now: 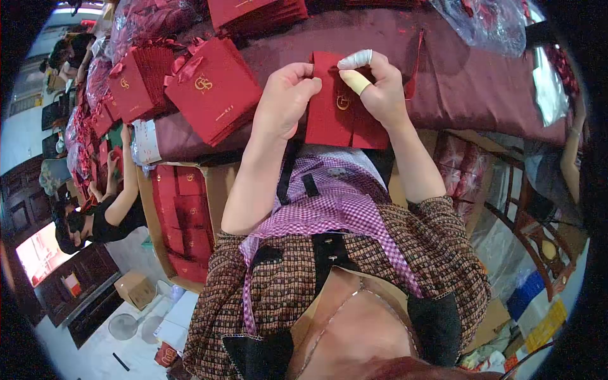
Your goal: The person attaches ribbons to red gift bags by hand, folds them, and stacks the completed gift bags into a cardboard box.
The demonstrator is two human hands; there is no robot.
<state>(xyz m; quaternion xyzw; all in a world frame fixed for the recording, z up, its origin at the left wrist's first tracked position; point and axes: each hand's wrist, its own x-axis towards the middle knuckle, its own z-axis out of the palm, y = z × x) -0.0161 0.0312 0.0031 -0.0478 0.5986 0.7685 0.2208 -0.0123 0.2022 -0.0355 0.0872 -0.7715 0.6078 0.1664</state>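
Observation:
A small red paper gift bag with a gold logo lies flat near the table edge in front of my body. My left hand is closed at its upper left edge, thumb and fingers pinched together there. On the other side my right hand grips the bag's upper part between thumb and forefinger. White wrapping covers that forefinger, and a yellow finger cot covers the thumb. What the fingertips pinch exactly is partly hidden. Left of my hands lies a stack of matching red bags with ribbon bows.
More bag stacks lie at the back on the dark red tablecloth. Clear plastic wrap sits at upper right. A cardboard box of red bags stands below the table edge. A co-worker reaches in at left.

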